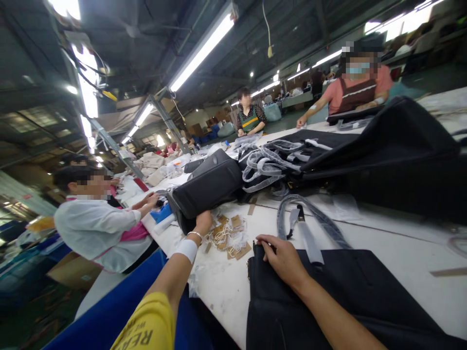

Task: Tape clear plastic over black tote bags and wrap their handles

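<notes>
My left hand [203,223] reaches to the lower edge of a black bag [207,189] lying tilted on the heap. Its fingers are hidden by the bag, so their grip does not show. Closer to me, another black handbag [328,291] lies flat on the table. My right hand [282,260] is closed over that handbag's upper left corner, fingers bent at the edge. A handle [310,209] wrapped in clear film arches up from this handbag, with a pale wrapped strap [310,240] beside it. Between my hands lie several brown paper tags [237,223] with white strings.
More black bags [394,155] with film-wrapped handles [266,163] are piled across the white table [394,243]. A co-worker in white [95,228] works at the left; two people [251,116] stand across the table. Blue material [120,311] hangs along the near left edge.
</notes>
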A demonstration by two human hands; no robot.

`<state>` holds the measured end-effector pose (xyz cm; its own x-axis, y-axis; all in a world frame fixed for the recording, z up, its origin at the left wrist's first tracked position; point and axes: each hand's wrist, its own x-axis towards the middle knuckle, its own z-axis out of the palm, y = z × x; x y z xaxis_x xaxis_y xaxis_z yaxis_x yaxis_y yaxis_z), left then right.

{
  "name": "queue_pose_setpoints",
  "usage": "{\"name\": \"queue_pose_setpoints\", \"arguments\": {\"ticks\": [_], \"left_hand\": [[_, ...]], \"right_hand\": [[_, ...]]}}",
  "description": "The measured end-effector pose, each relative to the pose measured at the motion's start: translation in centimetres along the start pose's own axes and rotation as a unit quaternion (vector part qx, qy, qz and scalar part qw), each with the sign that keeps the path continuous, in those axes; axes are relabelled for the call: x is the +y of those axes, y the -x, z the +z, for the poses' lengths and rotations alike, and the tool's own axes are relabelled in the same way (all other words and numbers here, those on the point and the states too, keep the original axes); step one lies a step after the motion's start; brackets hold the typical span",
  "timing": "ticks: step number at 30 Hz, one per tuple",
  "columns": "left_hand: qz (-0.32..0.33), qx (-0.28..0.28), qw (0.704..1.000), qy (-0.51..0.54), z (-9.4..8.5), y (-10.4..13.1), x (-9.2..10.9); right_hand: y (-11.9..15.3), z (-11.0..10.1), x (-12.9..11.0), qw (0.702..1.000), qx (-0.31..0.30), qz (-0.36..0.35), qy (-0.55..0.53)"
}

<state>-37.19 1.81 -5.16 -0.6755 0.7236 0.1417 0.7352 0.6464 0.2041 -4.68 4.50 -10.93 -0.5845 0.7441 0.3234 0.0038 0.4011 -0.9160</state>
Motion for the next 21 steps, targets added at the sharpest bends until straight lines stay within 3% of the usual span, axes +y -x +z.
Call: {"name": "queue_pose_setpoints", "arguments": {"ticks": [4,8,13,17,21], "left_hand": [[-0.001,0.018,0.999,0.036,-2.3,3.5,-0.3],[0.010,0.052,0.994,0.097,-5.3,9.3,-0.8],[0.039,0.103,0.964,0.241,-7.9,16.4,-0.4],[0.095,0.104,0.935,0.326,-7.7,21.9,2.7],[0.225,0.054,0.910,0.344,-5.9,28.0,7.6]], "right_hand": [[-0.1,0.0,0.0,1.000,0.001,-0.006,-0.004],[-0.2,-0.2,-0.4,0.999,0.013,-0.002,-0.030],[-0.3,-0.1,-1.6,0.983,0.007,0.059,-0.174],[0.1,-0.2,-2.7,0.912,-0.083,0.192,-0.352],[1.5,-0.7,-4.2,0.827,-0.222,0.262,-0.446]]}}
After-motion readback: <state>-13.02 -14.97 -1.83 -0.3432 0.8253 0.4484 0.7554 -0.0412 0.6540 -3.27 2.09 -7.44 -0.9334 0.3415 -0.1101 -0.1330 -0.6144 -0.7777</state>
